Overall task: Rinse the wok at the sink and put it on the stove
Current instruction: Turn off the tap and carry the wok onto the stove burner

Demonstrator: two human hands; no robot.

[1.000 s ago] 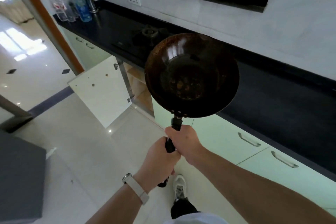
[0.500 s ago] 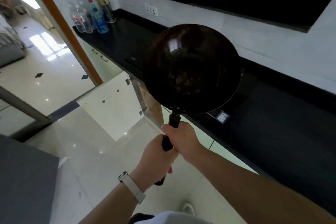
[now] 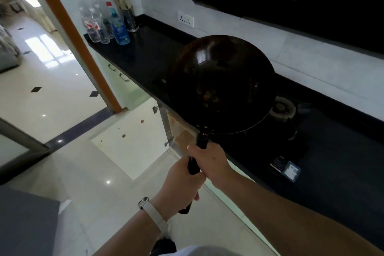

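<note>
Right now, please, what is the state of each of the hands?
Left hand: closed around the lower end of the wok handle.
Right hand: closed around the same handle, higher up, nearer the bowl.

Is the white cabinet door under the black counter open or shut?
Open. The white cabinet door swings out over the floor, exposing its hinges and the wooden cabinet interior under the black counter.

The round dark metal wok (image 3: 220,85) hangs over the front edge of the long black stone tabletop (image 3: 145,58), held by its handle, right hand (image 3: 209,162) ahead of left hand (image 3: 178,191). A stove burner (image 3: 283,110) sits just right of it. Clear plastic bottles (image 3: 104,25) stand at the far left end, above an open cabinet door (image 3: 133,137).
</note>
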